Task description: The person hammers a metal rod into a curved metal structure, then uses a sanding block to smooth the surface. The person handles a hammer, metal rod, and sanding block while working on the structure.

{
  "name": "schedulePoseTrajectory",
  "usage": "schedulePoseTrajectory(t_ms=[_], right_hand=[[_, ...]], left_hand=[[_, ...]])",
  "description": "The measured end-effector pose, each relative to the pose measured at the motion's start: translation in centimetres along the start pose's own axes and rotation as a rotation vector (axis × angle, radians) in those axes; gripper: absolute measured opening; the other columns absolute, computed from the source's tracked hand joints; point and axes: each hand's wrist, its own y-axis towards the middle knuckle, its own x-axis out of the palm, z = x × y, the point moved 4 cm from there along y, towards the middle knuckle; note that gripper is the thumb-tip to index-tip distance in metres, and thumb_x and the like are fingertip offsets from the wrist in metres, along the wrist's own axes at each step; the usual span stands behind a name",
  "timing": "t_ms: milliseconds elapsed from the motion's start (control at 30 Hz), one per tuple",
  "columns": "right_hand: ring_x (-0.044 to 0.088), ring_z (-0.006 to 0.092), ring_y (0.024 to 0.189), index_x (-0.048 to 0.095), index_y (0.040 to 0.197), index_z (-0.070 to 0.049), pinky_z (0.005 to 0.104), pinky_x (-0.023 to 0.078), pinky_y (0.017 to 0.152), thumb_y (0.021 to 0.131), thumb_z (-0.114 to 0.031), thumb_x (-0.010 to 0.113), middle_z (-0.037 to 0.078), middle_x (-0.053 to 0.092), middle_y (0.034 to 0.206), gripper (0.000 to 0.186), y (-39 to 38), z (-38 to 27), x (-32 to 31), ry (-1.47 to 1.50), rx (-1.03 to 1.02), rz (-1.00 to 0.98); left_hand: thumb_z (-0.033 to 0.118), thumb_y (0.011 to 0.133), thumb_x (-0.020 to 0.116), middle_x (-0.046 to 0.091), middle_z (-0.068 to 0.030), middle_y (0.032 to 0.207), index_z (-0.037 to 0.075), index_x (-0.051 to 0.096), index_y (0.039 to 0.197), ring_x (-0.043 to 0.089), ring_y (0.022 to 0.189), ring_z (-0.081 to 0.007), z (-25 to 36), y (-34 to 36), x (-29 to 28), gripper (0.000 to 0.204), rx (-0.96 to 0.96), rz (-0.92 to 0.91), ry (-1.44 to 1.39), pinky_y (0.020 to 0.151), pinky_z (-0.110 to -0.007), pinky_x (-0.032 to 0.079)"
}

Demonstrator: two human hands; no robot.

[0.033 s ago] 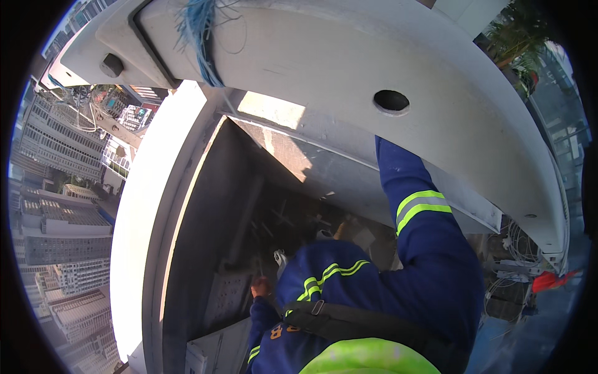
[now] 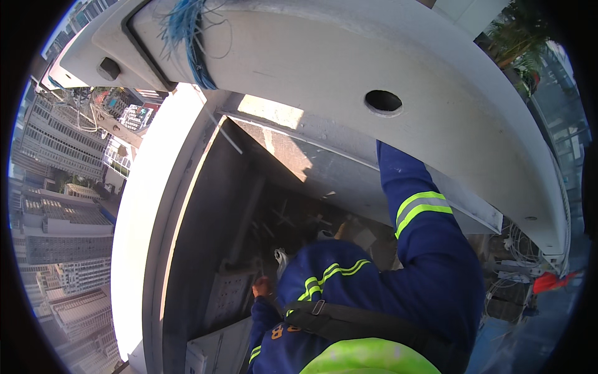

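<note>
My left hand [image 2: 261, 287], small and partly shaded, is low inside a dark metal-walled space, beside a perforated panel [image 2: 229, 293]. Its fingers look curled, but what they hold, if anything, I cannot make out. My right arm, in a blue sleeve [image 2: 430, 212] with lime and silver bands, reaches up behind a large curved white beam [image 2: 299, 68], which hides my right hand. Frayed blue rope [image 2: 194, 47] is tied around the beam. Below it a thin pale strip [image 2: 224, 134] slants across the inner corner.
The beam has a round hole [image 2: 384, 101] and a bolt head [image 2: 108, 68]. A sunlit white wall [image 2: 140, 230] curves along the left, with tall buildings [image 2: 59, 243] far below. At right are tangled cables [image 2: 517, 243] and a red cloth [image 2: 551, 282]. A lime helmet edge [image 2: 374, 358] fills the bottom.
The beam, its hole and the blue rope have shifted slightly left in view. The thin pale strip now shows clearly below the rope. My left hand and right arm have barely moved.
</note>
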Motion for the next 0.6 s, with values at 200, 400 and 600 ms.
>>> schedulePoseTrajectory(t_ms=[200,400,600], right_hand=[[0.066,0.0348,0.119,0.068,0.133,-0.010,0.0466,0.051,0.102,0.093,-0.045,0.072,0.017,0.071,0.128,0.053,-6.8,-1.4,-1.1,0.365,-0.059,-0.010],[0.066,0.0332,0.118,0.069,0.132,-0.011,0.0460,0.051,0.101,0.094,-0.047,0.071,0.017,0.070,0.128,0.052,-12.4,-8.4,-1.8,0.487,-0.212,-0.187],[0.065,0.0343,0.123,0.068,0.133,-0.015,0.0493,0.050,0.103,0.096,-0.046,0.069,0.015,0.069,0.132,0.048,-6.6,-18.6,-2.4,0.076,-0.387,-0.012]], left_hand=[[0.043,0.092,0.070,0.076,-0.0097,0.083,0.006,0.079,0.109,0.074,0.073,-0.0197,-0.4,-1.5,2.0,0.042,-0.209,-0.028,-0.052,0.066,-0.038,0.058],[0.046,0.089,0.068,0.075,-0.0085,0.082,0.006,0.079,0.102,0.073,0.069,-0.0212,0.1,1.6,1.0,0.044,0.098,-0.154,0.384,0.065,-0.038,0.059],[0.028,0.097,0.062,0.071,-0.0083,0.077,0.005,0.077,0.105,0.068,0.065,-0.0160,3.7,4.4,-2.2,0.028,-0.066,-0.145,-0.383,0.058,-0.031,0.055]])
